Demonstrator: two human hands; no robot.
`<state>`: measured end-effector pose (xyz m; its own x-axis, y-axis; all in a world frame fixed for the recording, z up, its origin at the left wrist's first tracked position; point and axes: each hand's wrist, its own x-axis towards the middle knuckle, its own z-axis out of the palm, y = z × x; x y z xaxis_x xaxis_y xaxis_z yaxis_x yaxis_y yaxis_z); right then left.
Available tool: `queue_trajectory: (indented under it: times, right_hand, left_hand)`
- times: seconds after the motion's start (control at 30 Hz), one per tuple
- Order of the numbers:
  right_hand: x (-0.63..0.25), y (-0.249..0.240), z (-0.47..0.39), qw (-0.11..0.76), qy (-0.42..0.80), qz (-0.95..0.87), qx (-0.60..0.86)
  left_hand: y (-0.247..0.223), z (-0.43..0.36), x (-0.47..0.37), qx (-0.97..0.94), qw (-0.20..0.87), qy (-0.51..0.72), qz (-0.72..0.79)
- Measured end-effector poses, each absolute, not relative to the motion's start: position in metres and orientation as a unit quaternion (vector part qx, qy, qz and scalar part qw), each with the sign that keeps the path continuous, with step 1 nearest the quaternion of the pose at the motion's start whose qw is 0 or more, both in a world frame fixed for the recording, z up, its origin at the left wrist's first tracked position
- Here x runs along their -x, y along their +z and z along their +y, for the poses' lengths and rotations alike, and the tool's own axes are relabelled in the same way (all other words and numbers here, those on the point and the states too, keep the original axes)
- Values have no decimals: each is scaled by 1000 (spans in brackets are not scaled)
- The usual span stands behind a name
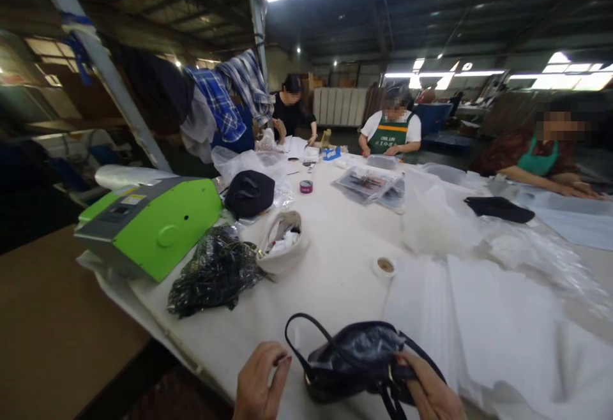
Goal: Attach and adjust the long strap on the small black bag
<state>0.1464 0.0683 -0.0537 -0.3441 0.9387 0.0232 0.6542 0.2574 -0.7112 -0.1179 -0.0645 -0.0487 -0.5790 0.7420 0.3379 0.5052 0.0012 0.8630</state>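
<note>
Black bag [357,359]: at the near edge of the white table [335,267], partly wrapped in clear film, strap looping up to its left.
Right hand [431,391]: gripping the bag's right end, fingers closed on it.
Left hand [261,382]: just left of the bag, fingers curled narrow, pinching something small; cannot tell what.
Green machine [153,222]: far left of the bag, yellow label unreadable.
Tape roll [384,267]: beyond the bag.
Apron [391,136]: on a co-worker far beyond the bag, lettering too blurred to read.

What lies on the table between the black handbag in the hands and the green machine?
In the head view, a crumpled black plastic bag lies between the black handbag and the green machine.
</note>
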Motion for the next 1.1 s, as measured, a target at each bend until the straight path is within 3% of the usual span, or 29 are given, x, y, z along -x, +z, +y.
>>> queue_trajectory:
  times: [0.17,0.4,0.63,0.9,1.1]
  right_hand:
    - [-134,-53,65,278,362,-699,551]
    - [-132,-46,64,274,369,-686,564]
    - [-134,-49,59,255,371,-701,553]
    - [-128,-58,58,197,363,-769,489]
    - [-129,-48,65,173,425,-735,498]
  left_hand:
    - [-89,-76,116,-218,249,547,769]
    - [-92,-47,82,-243,390,579,673]
    - [-82,-38,82,-103,394,625,666]
    - [-76,-41,89,-43,492,637,592]
    - [-83,-45,88,-59,421,625,655]
